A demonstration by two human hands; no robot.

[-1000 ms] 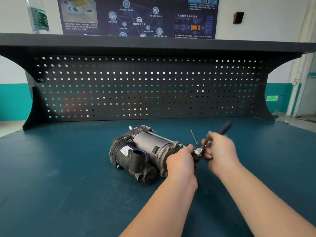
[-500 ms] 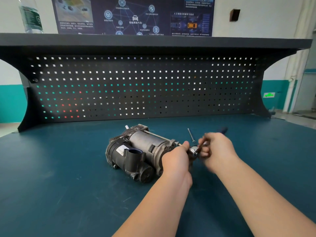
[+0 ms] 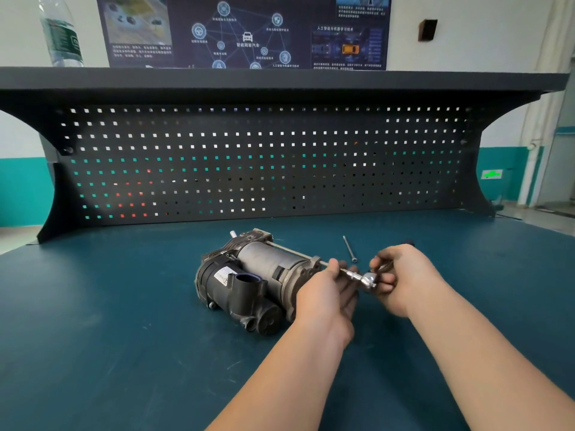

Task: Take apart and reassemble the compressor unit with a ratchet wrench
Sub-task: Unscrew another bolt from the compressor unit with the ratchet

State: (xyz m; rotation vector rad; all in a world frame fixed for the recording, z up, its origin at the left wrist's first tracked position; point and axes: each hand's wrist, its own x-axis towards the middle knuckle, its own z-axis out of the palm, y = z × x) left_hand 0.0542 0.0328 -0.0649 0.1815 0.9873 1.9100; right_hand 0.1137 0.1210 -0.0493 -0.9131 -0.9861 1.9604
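The compressor unit (image 3: 249, 278), a black and grey cylinder, lies on its side in the middle of the teal bench top. My left hand (image 3: 326, 293) sits at its right end, fingers curled around the long bolt and the ratchet's socket extension. The ratchet wrench (image 3: 365, 279) shows its chrome head between my hands. My right hand (image 3: 404, 278) grips its handle, which is mostly hidden; only the dark handle tip (image 3: 410, 243) peeks out behind the hand. A second long bolt (image 3: 349, 248) lies loose on the bench just behind the hands.
A black pegboard back panel (image 3: 264, 163) with a shelf above closes off the far side of the bench. A plastic water bottle (image 3: 60, 32) stands on the shelf at the left. Bare bench surface (image 3: 109, 337) stretches to the left, right and front of the compressor.
My right hand has swung the ratchet handle down and back, so less of the dark handle shows. The left hand stays at the compressor's right end. The camera view shifted slightly.
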